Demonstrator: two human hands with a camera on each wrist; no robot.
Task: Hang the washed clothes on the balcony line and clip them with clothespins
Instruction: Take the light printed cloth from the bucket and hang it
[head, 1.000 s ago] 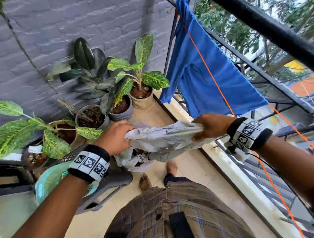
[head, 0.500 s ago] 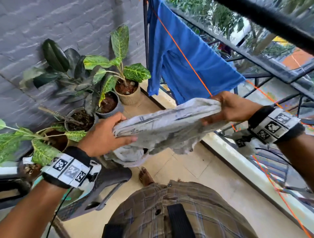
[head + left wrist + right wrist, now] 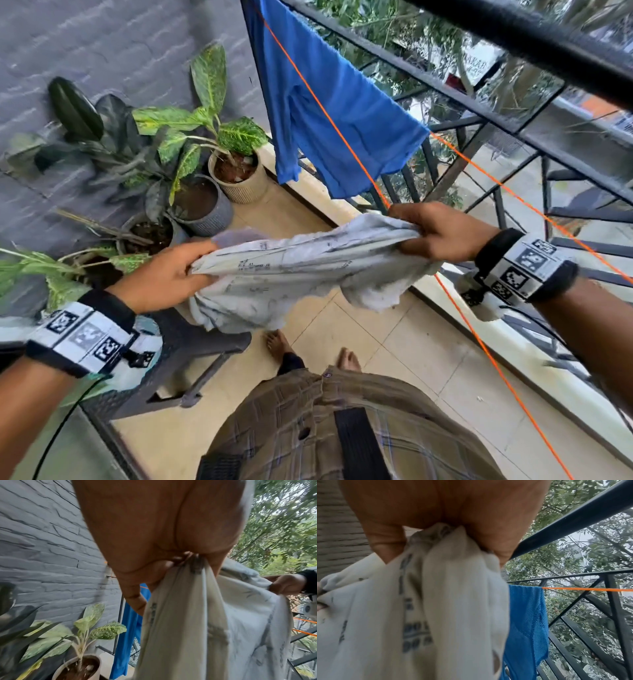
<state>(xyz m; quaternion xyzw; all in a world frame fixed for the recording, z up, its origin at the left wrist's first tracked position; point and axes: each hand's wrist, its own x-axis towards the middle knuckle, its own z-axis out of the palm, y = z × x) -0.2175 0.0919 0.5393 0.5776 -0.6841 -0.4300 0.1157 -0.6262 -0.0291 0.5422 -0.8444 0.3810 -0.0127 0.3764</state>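
A white printed cloth (image 3: 301, 267) is stretched between both hands at waist height. My left hand (image 3: 168, 274) grips its left end, bunched in the fist (image 3: 192, 563). My right hand (image 3: 435, 233) grips the right end (image 3: 440, 536), right beside the orange line (image 3: 346, 137). The cloth's lower part (image 3: 214, 628) hangs loose below the hands. A blue mesh shirt (image 3: 335, 109) hangs over the orange line (image 3: 587, 589) farther along, toward the wall. No clothespins are in view.
Black balcony railing (image 3: 513, 113) runs along the right, with a second orange line (image 3: 534, 202) beyond. Several potted plants (image 3: 236, 171) stand by the grey brick wall (image 3: 102, 44). A dark plastic stool (image 3: 191, 356) stands at lower left. My bare feet (image 3: 347, 358) are on the tiled floor.
Both hands have moved the white cloth up and to the right, toward the orange line. The cloth is pulled out wider between them, and my right hand now sits at the line.
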